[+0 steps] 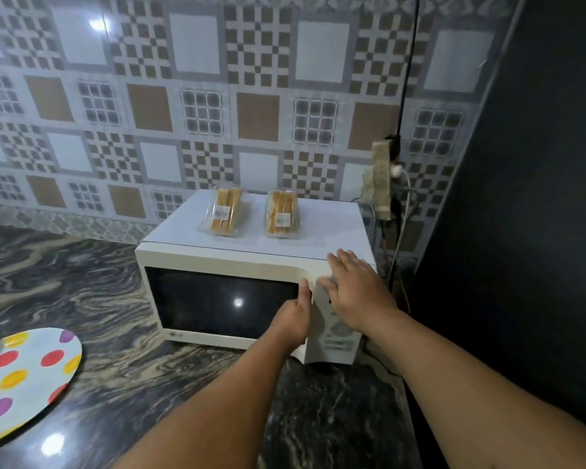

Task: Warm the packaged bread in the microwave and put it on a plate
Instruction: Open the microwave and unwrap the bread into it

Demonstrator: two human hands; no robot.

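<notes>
A single head-worn view looks forward and down along both forearms, close above the bench [122, 333]. It faces the tiled wall [217, 96] beyond the hands, with the bench spreading left of them.

Dim indoor light, glare spots on wall tile [99, 24], microwave door [238, 302] and countertop [53, 444], wide-angle edge bending, soft focus

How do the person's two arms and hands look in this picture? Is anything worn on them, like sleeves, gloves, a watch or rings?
Both forearms are bare as far as the frame shows; no sleeve enters the view. The left hand and the right hand wear no gloves. No watch, bracelet or ring is visible on either wrist or on the fingers that show. The picture is somewhat soft, so a very thin ring cannot be excluded.
</notes>
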